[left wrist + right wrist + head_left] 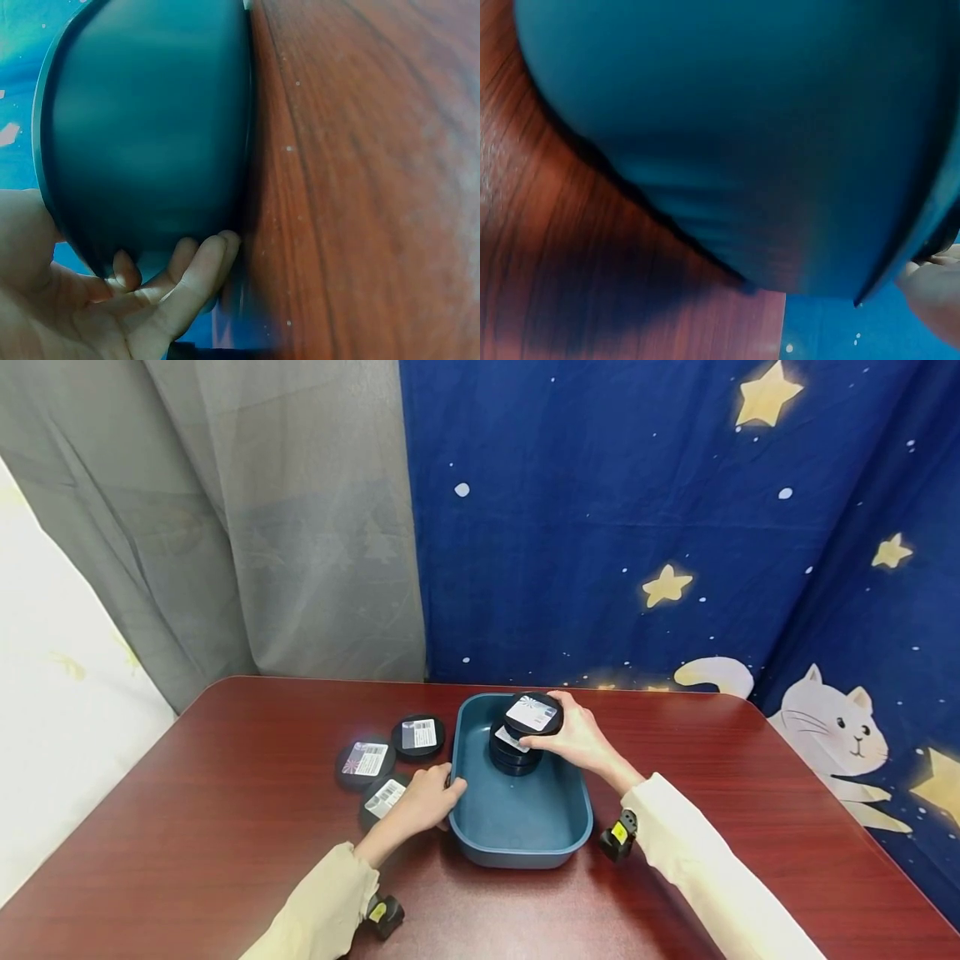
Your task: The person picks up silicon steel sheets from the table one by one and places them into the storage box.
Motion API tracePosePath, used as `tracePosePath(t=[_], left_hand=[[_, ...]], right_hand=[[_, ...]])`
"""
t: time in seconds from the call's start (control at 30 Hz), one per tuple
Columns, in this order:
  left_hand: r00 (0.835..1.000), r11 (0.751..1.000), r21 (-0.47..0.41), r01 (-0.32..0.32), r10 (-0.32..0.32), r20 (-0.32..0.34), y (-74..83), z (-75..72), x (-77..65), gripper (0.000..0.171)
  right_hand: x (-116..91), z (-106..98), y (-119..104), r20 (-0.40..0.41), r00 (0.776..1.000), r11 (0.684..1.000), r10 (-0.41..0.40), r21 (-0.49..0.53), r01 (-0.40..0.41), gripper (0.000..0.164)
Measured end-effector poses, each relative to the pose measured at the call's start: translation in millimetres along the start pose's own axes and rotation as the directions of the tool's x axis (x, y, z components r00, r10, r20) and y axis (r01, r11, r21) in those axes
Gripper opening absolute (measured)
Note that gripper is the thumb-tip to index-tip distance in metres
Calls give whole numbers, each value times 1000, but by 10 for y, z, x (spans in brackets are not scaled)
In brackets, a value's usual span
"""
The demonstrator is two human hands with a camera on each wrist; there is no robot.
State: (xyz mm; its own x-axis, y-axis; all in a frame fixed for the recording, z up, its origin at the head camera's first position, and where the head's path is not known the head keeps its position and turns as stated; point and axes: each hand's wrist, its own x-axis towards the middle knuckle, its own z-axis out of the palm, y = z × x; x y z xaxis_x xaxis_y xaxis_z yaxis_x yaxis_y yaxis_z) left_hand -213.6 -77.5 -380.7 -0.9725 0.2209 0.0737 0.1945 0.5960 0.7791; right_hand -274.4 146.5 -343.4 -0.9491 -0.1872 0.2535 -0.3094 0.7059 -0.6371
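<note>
A teal-blue rectangular tub (pixel 517 858) stands on the table. My left hand (pixel 420 797) grips its left side, thumb at the rim; in the left wrist view the fingers (pixel 199 281) press against the tub's outer wall (pixel 150 135). Between thumb and fingers, my right hand (pixel 581 739) holds a flat round black container (pixel 531 713) with a white label. It is over a stack of similar black round containers (pixel 513 763) inside the tub; whether it touches them I cannot tell. The tub's wall (pixel 742 112) fills most of the right wrist view.
Left of the tub lie three more labelled black round containers: one at the back (pixel 418 737), one farther left (pixel 365 763), and one in front (pixel 385 797), partly behind my left hand. The reddish-brown table (pixel 255 827) ends at grey and blue star-patterned curtains (pixel 570 527).
</note>
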Motion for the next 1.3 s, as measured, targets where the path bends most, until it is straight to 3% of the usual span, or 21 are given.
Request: tracePosePath(t=[0.3,0.7,0.93,1.17,1.3], left_hand=[[1000,1000,2,3,-3,7,12,3,7,13],[1000,1000,21,3,-4,13,36,-14,-12,13],[998,998,-6,-63,63,22,36,-39,-45,15],[1000,1000,-4,-2,2,19,32,-19,-27,13],[1000,1000,1,0,0,12,31,-13,-29,13]], right_hand=[[28,103,-62,71,995,996,71,-49,-68,85],[51,195,-41,97,991,993,89,-89,-81,87],[57,200,-58,115,989,991,90,-106,-78,90],[48,207,-68,139,988,987,71,-150,-50,89],[38,212,-74,148,987,986,64,-162,-40,86]])
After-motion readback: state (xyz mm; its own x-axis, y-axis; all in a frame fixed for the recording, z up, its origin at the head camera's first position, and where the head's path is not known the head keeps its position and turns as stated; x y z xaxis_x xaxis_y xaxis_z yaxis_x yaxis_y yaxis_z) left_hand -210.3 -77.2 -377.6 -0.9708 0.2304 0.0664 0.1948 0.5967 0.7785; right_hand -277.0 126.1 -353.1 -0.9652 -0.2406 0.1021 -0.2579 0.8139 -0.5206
